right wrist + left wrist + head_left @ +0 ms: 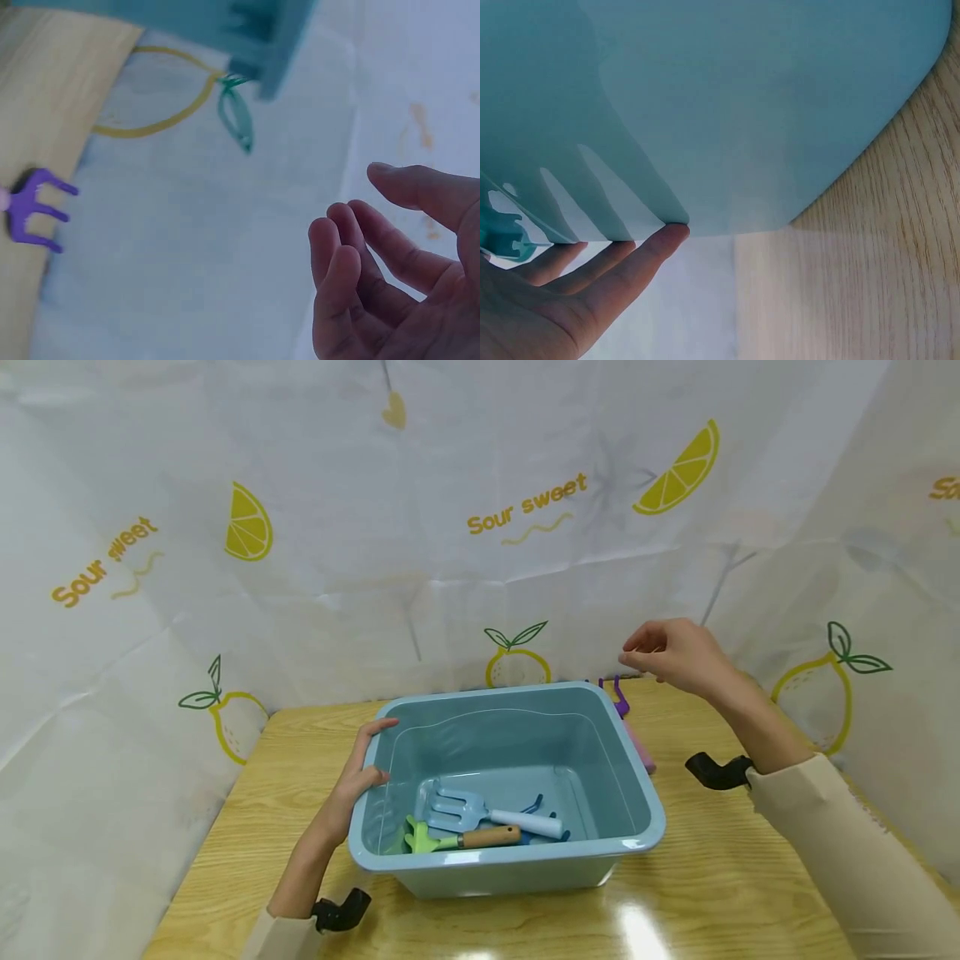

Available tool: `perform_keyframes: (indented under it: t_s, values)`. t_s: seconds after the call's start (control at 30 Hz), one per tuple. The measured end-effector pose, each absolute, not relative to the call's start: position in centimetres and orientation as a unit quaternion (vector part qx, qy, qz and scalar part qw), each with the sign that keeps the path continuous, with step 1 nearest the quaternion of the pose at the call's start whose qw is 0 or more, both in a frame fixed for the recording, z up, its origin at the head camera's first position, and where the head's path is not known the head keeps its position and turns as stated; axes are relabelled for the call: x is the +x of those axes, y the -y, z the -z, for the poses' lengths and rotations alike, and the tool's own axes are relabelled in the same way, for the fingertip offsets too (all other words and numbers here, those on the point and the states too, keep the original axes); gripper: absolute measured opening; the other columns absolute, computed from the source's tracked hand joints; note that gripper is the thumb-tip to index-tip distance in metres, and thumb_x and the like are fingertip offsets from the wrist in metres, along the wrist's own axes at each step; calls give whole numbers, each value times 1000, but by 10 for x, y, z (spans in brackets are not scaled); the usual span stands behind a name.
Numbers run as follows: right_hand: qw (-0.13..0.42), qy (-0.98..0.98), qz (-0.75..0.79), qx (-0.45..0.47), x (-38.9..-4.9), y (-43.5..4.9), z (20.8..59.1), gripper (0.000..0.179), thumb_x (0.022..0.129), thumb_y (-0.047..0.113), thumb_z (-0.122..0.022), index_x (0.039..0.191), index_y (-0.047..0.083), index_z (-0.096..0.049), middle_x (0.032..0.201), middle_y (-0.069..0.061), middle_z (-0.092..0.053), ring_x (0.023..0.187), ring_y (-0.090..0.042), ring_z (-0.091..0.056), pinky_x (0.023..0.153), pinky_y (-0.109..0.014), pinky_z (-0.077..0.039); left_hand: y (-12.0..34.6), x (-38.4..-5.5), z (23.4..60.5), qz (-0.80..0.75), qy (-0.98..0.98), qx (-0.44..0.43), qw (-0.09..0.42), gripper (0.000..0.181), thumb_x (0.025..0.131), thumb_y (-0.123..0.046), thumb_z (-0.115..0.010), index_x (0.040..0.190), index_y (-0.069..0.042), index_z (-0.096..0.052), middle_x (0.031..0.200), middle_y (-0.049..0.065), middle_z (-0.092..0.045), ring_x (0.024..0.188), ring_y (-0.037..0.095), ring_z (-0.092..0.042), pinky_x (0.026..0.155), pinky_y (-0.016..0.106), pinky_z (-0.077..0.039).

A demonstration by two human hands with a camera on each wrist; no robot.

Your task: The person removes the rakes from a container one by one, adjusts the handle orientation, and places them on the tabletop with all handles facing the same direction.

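Observation:
A light blue plastic basin stands on the table in the head view. My left hand grips its left rim, with the thumb over the edge. In the left wrist view, fingertips rest against the outer wall. Inside the basin lie a light blue hand fork, a green-headed fork with a wooden handle and a partly covered dark blue pronged tool. My right hand is raised beyond the basin's right back corner, fingers loosely bent and holding nothing.
Behind the basin's right side lies a purple pronged fork with a pink handle, partly hidden by the basin. A white cloth with lemon prints hangs round the wooden table.

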State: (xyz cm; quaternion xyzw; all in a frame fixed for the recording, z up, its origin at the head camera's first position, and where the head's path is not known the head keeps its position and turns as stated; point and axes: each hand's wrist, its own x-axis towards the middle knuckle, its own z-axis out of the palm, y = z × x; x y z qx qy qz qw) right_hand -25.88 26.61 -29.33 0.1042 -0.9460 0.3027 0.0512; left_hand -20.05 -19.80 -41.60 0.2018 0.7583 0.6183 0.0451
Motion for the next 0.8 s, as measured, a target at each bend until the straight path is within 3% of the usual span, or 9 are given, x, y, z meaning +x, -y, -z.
perform_keyframes:
  t_s: [0.37, 0.6, 0.8]
  values:
    - [93, 946, -254, 181, -236, -214, 238, 22, 94, 29, -73, 107, 12, -74, 93, -5, -72, 83, -19, -62, 75, -37, -47, 198, -202, 416, -622, -753, 210, 43, 74, 84, -12, -40, 156, -17, -24, 165, 13, -11, 143, 47, -27, 101, 58, -41]
    - [55, 932, -263, 244, -235, -176, 224, 16, 93, 23, -74, 104, 11, -74, 90, -1, -75, 85, -17, -68, 79, -37, -51, 198, -201, 416, -620, -755, 211, 41, 74, 85, -12, -40, 157, -16, -24, 165, 14, -12, 142, 47, -27, 100, 59, -42]
    - [-14, 913, -250, 321, -238, -137, 223, 14, 92, 24, -75, 103, 15, -75, 91, 0, -76, 88, -17, -69, 78, -37, -55, 199, -202, 416, -622, -753, 213, 39, 74, 84, -11, -40, 156, -15, -24, 164, 16, -13, 144, 50, -27, 101, 62, -43]
